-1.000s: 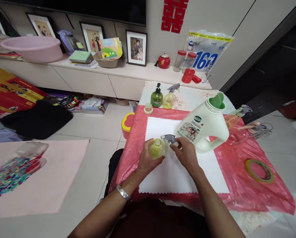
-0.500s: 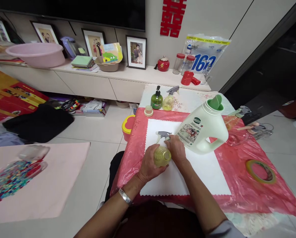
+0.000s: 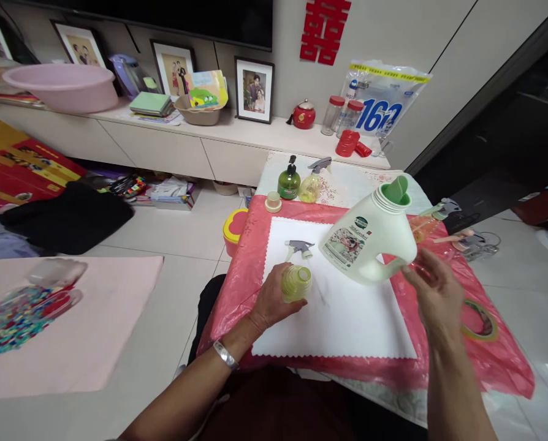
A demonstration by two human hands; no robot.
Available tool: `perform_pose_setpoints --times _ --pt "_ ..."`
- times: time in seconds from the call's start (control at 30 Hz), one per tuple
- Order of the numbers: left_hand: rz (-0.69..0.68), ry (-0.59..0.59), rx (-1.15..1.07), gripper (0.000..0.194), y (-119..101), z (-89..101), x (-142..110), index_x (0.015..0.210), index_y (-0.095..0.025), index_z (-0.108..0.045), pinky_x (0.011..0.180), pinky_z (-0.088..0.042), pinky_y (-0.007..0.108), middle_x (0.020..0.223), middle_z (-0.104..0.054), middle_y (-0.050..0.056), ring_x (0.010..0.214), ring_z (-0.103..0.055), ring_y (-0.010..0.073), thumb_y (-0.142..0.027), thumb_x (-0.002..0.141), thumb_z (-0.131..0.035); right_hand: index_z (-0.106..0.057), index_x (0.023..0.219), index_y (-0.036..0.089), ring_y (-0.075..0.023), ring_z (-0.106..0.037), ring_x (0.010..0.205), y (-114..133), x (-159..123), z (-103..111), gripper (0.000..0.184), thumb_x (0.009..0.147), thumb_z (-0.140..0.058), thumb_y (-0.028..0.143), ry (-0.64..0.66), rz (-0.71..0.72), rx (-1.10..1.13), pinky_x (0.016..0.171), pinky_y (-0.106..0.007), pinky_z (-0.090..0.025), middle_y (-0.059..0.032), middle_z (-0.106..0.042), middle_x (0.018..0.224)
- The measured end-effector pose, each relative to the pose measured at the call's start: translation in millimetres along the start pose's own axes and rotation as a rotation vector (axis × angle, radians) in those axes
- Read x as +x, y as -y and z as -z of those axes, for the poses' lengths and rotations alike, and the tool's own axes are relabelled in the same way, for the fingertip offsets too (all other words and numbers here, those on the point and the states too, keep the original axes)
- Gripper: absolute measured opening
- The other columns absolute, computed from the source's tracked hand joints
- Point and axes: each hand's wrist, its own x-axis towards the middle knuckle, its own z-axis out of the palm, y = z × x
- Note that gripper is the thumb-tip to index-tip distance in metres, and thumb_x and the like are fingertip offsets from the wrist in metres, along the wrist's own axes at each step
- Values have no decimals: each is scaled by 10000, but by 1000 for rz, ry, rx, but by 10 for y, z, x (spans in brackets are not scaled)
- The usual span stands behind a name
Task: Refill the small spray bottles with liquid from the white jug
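Note:
My left hand (image 3: 271,295) is wrapped round a yellow-green ribbed spray bottle (image 3: 296,283), its neck without a spray head and facing up towards me. A grey trigger spray head (image 3: 298,248) lies on the white scallop-edged sheet (image 3: 333,324) just beyond it. To the right stands a large pale green detergent jug (image 3: 370,236), with a green spout (image 3: 396,190) in its uncapped mouth. My right hand (image 3: 437,291) is beside the jug's handle, fingers apart and holding nothing; whether the fingertips touch the handle I cannot tell.
Behind the sheet stand a pale cap (image 3: 273,201), a green pump bottle (image 3: 289,183) and another spray bottle (image 3: 309,187). A tape roll (image 3: 480,321) and an orange-tinted spray bottle (image 3: 425,225) are on the red plastic cover (image 3: 237,288) at right.
My right hand has let go of the spray head, leaving it on the sheet, and moved right to the jug's handle. My left hand keeps the bottle, which is more tilted upright.

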Motion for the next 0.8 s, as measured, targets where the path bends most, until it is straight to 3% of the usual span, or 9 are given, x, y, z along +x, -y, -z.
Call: perform_pose_setpoints --times 0.1,0.2,0.4,0.57,0.7,0.8 --pt "19 4 -17 849 -18 -5 2 1332 -217 -425 1073 -493 528 1297 -562 126 1224 -593 332 -484 654 -860 -675 1036 114 -219 -652 898 -225 92 -138 628 574 -859 499 71 -82 53 850 -364 -547 -109 -674 1020" --pt "7 8 -24 865 -1 -10 2 1344 -227 -413 1076 -490 536 1306 -557 119 1231 -588 331 -500 656 -860 -664 970 116 -164 -609 781 -328 171 -305 557 563 -843 451 48 -88 69 739 -288 -521 -60 -664 914" --pt "-39 18 -30 904 84 -32 13 1363 -232 -407 1073 -493 556 1320 -549 132 1247 -579 352 -585 657 -849 -604 846 124 -111 -499 627 -259 264 -494 470 531 -762 435 -80 -63 98 572 -214 -425 16 -562 720" --pt "-39 43 -4 940 96 -35 17 1386 -243 -387 1087 -478 582 1334 -541 133 1266 -563 368 -562 641 -863 -609 827 123 -98 -457 597 42 193 -274 474 496 -764 424 -162 -48 37 534 -203 -384 20 -533 700" --pt "-57 62 23 905 60 -12 12 1401 -237 -368 1090 -470 591 1356 -527 140 1277 -542 372 -467 666 -845 -676 854 116 -105 -466 621 378 132 56 461 461 -778 334 -141 -53 -97 541 -198 -384 10 -553 715" --pt "-74 62 17 880 27 3 15 1400 -230 -364 1087 -474 587 1349 -529 140 1269 -541 367 -431 680 -829 -701 868 129 -111 -481 635 636 93 265 444 501 -730 377 -71 -6 -327 547 -192 -379 1 -571 721"
